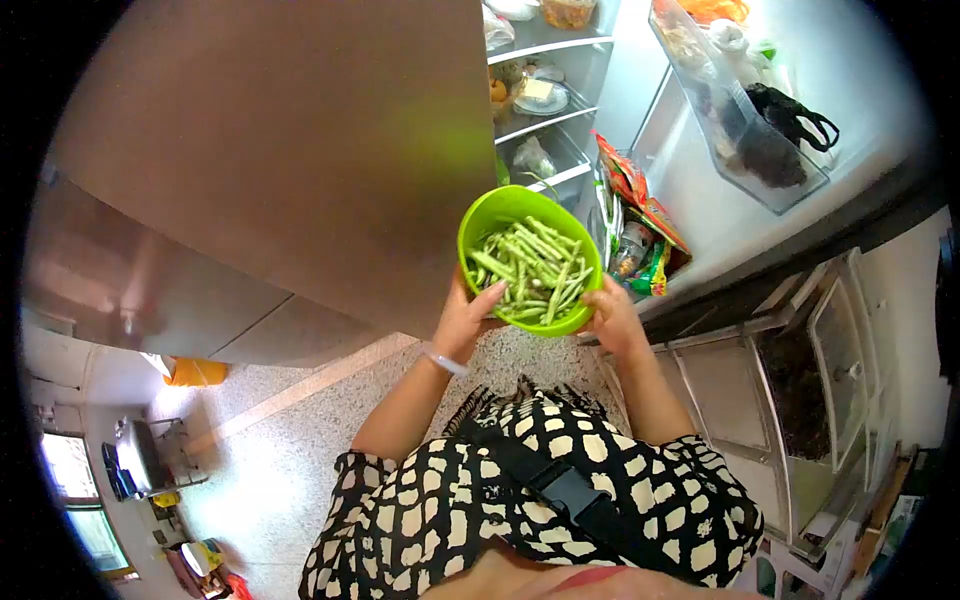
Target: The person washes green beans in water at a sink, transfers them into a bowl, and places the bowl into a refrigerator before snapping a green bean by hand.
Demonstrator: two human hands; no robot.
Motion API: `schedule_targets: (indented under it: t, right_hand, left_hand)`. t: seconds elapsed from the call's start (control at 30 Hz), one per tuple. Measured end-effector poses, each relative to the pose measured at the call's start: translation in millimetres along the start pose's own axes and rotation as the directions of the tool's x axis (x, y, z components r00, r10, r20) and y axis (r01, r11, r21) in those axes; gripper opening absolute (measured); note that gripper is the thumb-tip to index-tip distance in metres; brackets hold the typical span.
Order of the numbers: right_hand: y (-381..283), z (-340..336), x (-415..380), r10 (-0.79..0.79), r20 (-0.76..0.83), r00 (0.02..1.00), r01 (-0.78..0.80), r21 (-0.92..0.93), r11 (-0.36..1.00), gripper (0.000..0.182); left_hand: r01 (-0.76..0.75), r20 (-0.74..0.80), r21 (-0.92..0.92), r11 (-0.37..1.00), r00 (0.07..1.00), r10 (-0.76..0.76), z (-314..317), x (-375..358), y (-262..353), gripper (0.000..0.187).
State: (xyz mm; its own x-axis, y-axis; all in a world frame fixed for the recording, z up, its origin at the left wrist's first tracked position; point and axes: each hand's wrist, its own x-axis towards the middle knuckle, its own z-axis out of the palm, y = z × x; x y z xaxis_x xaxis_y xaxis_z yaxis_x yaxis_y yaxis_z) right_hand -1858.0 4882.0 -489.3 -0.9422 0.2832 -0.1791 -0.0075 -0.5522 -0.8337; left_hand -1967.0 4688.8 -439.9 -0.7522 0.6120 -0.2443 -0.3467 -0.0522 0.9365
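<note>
A bright green bowl (482, 215) holds many green bean pods (535, 265) and is held up in front of the open fridge. My left hand (468, 315) grips its lower left side, the thumb over the rim. On the right side, my right hand (612, 315) holds the rim with its fingers wrapped round the edge. The bowl tilts towards me. Behind it are fridge shelves (552, 118) with a covered plate (542, 97) and bags. Red and green packets (655, 225) stand just right of the bowl.
The open fridge door (740, 240) is on the right, its clear bin (775, 170) holding bags. A large brown closed door (280, 150) fills the left. A glass-fronted cabinet (750, 390) stands at the lower right. Speckled floor (290, 430) lies below; a metal-topped stand (145, 455) is far left.
</note>
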Motion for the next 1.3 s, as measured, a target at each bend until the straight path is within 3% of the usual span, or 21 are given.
schedule_targets:
  t: [0.07, 0.17, 0.3, 0.47, 0.57, 0.67, 0.73, 0.8, 0.83, 0.9, 0.97, 1.3]
  right_hand:
    - [-3, -2, 16, -0.03, -0.051, 0.998, 0.03, 0.001, 1.0, 0.045]
    - [-7, -9, 50, -0.091, -0.18, 0.979, 0.11, 0.102, 0.989, 0.042]
    - [-19, -13, 133, -0.144, -0.287, 0.947, 0.202, 0.184, 0.962, 0.037]
    - [-34, -18, 251, -0.166, -0.483, 0.86, 0.266, 0.146, 0.953, 0.035]
    - [-14, -58, 328, -0.075, -0.462, 0.884, 0.231, 0.291, 0.928, 0.033]
    - [-24, -69, 363, -0.172, -0.412, 0.895, 0.248, 0.138, 0.959, 0.035]
    - [-21, -83, 409, -0.206, -0.39, 0.897, 0.289, 0.169, 0.942, 0.035]
    - [-26, -82, 424, -0.204, -0.444, 0.872, 0.32, 0.202, 0.926, 0.033]
    - [-25, -83, 431, -0.232, -0.459, 0.858, 0.314, 0.112, 0.943, 0.036]
    - [-13, -105, 457, -0.205, -0.401, 0.893, 0.292, 0.168, 0.941, 0.034]
    - [-7, -115, 471, -0.163, -0.35, 0.923, 0.269, 0.278, 0.922, 0.029]
    - [20, -131, 440, -0.145, -0.353, 0.924, 0.259, 0.3, 0.918, 0.036]
  left_hand:
    - [-0.005, 0.027, -0.004, 1.0, 1.0, 0.005, -5, 17, -5, 0.061]
    - [0.131, -0.006, -0.019, 0.991, 0.991, -0.131, -19, 23, -12, 0.065]
    - [0.234, 0.025, 0.02, 0.972, 0.972, -0.234, -65, 21, -43, 0.056]
    - [0.27, -0.253, -0.086, 0.959, 0.925, -0.284, -118, 16, -72, 0.04]
    - [0.179, -0.419, -0.183, 0.967, 0.875, -0.241, -149, 11, -119, 0.036]
    - [0.139, -0.547, -0.304, 0.943, 0.784, -0.292, -162, 1, -138, 0.035]
    - [0.124, -0.601, -0.208, 0.97, 0.767, -0.227, -161, -1, -138, 0.033]
    - [0.098, -0.639, -0.312, 0.945, 0.715, -0.285, -154, 13, -139, 0.033]
    - [0.058, -0.597, -0.325, 0.944, 0.762, -0.253, -155, 18, -144, 0.033]
    - [0.126, -0.599, -0.329, 0.936, 0.739, -0.31, -142, 35, -140, 0.032]
    - [0.174, -0.525, -0.289, 0.941, 0.793, -0.308, -139, 44, -142, 0.037]
    - [0.301, -0.529, -0.137, 0.944, 0.783, -0.327, -126, 49, -143, 0.036]
